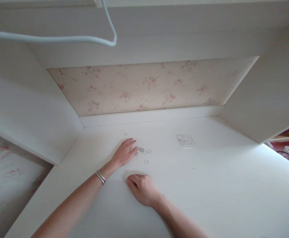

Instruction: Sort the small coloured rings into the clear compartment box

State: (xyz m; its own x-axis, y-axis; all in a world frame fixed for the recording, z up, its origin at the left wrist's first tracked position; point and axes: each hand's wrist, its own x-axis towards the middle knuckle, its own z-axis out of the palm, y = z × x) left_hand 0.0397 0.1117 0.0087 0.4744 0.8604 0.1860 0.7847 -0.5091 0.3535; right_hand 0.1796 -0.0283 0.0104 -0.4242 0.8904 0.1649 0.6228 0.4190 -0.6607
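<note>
Left hand [125,152] flat on small rings [144,151], right hand [142,189] loosely curled, empty; could scatter rings across slick surface [208,185]

A white table [208,185] ran back to a low white ledge [149,116] under a panel of pale wallpaper with small pink flowers [144,87]. White side walls [22,109] closed the recess on both sides. A small clear plastic bag [185,140] lay flat on the table toward the back right. Overhead, a white hanger [60,39] hung across the upper left. More flowered wallpaper [0,165] showed at lower left.
</note>
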